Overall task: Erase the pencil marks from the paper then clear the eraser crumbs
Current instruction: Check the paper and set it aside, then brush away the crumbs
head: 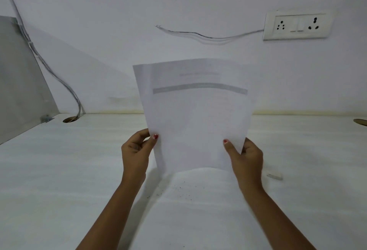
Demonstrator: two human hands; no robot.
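Note:
I hold a white sheet of paper (195, 118) upright above the desk, its faint grey print showing through. My left hand (137, 150) pinches its lower left edge and my right hand (245, 156) pinches its lower right edge. Dark eraser crumbs (178, 189) lie scattered on the white desk (59, 170) just below the sheet. A small white eraser (275, 176) rests on the desk to the right of my right wrist.
A grey panel (21, 83) stands at the left, with cables (57, 79) running down into a hole (70, 119) in the desk. A switch and socket plate (296, 25) sits on the wall at upper right. A dark object (360, 121) shows at the right edge.

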